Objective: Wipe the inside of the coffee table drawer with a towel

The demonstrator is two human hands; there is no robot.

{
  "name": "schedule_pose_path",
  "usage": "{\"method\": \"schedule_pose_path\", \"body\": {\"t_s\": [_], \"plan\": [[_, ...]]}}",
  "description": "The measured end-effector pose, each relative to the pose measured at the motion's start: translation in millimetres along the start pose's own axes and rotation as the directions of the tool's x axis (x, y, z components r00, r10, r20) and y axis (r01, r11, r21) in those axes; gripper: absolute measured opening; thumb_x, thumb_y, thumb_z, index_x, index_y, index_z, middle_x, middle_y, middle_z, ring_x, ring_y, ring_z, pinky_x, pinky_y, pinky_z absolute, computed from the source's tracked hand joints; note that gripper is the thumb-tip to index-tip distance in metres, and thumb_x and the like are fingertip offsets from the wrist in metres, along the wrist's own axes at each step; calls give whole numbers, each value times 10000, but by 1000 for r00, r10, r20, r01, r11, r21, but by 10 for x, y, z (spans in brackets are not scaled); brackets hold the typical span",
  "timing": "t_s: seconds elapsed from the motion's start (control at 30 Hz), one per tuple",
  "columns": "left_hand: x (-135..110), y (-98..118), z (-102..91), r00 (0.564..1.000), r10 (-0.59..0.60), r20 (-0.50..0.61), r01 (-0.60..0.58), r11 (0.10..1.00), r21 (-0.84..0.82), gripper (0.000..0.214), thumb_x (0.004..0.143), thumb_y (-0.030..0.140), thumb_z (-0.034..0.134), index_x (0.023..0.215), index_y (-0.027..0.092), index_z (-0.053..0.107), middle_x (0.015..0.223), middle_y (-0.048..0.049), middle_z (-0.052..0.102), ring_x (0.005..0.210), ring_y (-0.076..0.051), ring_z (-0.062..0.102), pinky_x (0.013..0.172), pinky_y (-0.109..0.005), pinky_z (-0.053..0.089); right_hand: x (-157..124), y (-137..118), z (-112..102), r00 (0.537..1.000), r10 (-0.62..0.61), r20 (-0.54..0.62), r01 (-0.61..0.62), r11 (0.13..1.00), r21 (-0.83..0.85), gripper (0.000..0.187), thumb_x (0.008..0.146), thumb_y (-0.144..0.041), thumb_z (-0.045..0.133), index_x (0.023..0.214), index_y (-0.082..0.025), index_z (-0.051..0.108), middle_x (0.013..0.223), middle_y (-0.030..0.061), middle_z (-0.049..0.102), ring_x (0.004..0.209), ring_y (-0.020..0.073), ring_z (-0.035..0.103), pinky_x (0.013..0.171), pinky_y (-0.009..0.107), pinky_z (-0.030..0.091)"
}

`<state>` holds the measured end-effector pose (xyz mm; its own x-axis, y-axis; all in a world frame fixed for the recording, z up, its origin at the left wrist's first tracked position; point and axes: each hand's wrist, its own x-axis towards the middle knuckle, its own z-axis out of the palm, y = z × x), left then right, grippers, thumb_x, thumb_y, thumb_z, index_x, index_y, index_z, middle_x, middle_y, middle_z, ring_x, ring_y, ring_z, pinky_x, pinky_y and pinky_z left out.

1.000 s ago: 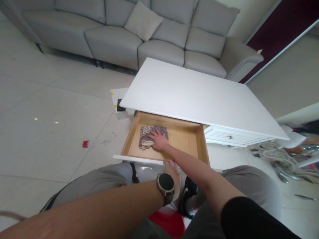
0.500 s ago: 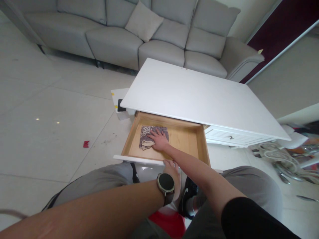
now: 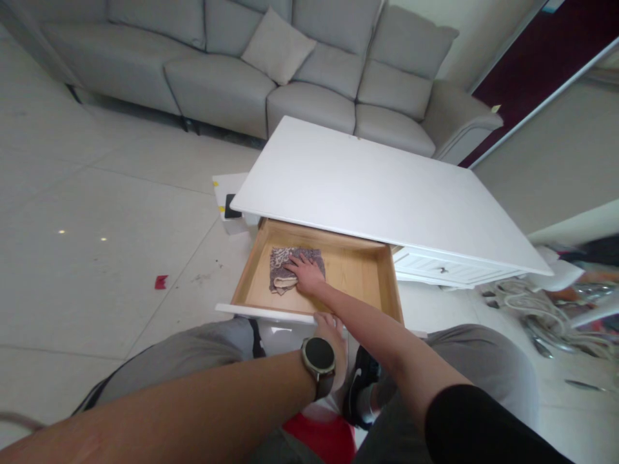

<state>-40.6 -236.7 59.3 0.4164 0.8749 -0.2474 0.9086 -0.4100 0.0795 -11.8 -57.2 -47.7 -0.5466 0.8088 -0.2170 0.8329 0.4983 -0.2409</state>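
Observation:
An open wooden drawer (image 3: 367, 274) sticks out from under a white low table (image 3: 377, 193). A folded grey-brown patterned cloth (image 3: 280, 265) lies in its left half. My right hand (image 3: 305, 274) rests flat on the cloth's right side, fingers spread and open. My left hand (image 3: 333, 335), with a dark round watch (image 3: 318, 356) on the wrist, sits at the drawer's white front panel (image 3: 251, 310), fingers curled over its top edge. The right half of the drawer bottom is bare wood.
My knees in grey trousers flank the drawer. A grey sofa (image 3: 217, 71) with a cushion stands behind the table. A white box (image 3: 227, 200) sits at the table's left corner, cables and clutter (image 3: 541, 309) lie on the floor at right, a red scrap (image 3: 160, 281) at left.
Both hands stay where they were, right on the cloth and left on the drawer front. Only the view has shifted slightly.

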Motion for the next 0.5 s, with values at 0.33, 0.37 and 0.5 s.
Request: {"method": "schedule_pose_path", "body": {"t_s": [0.33, 0.37, 0.5], "plan": [[74, 11, -314, 933, 105, 345, -151, 982, 110, 490, 1017, 148, 389, 1334, 195, 760, 1514, -173, 594, 1407, -426, 503, 1052, -562, 442, -24, 69, -77, 997, -61, 53, 63, 997, -39, 656, 839, -127, 673, 1475, -275, 617, 1665, 74, 463, 1499, 341, 463, 1190, 487, 448], [80, 6, -317, 930, 97, 354, -145, 983, 113, 469, 1005, 153, 421, 1310, 207, 774, 1512, -172, 591, 1400, -438, 504, 1044, -569, 439, -39, 85, -96, 995, -78, 65, 80, 996, -38, 647, 836, -137, 684, 1466, -271, 626, 1653, 81, 481, 1473, 333, 497, 1180, 473, 456], [102, -12, -253, 945, 143, 294, -174, 981, 84, 384, 947, 150, 522, 1187, 197, 817, 1441, -181, 614, 1333, -464, 537, 997, -574, 441, -160, 160, -267, 988, -81, 130, 85, 996, -27, 566, 846, -172, 684, 1402, -274, 685, 1485, 85, 654, 1324, 297, 636, 1119, 410, 494]]}}
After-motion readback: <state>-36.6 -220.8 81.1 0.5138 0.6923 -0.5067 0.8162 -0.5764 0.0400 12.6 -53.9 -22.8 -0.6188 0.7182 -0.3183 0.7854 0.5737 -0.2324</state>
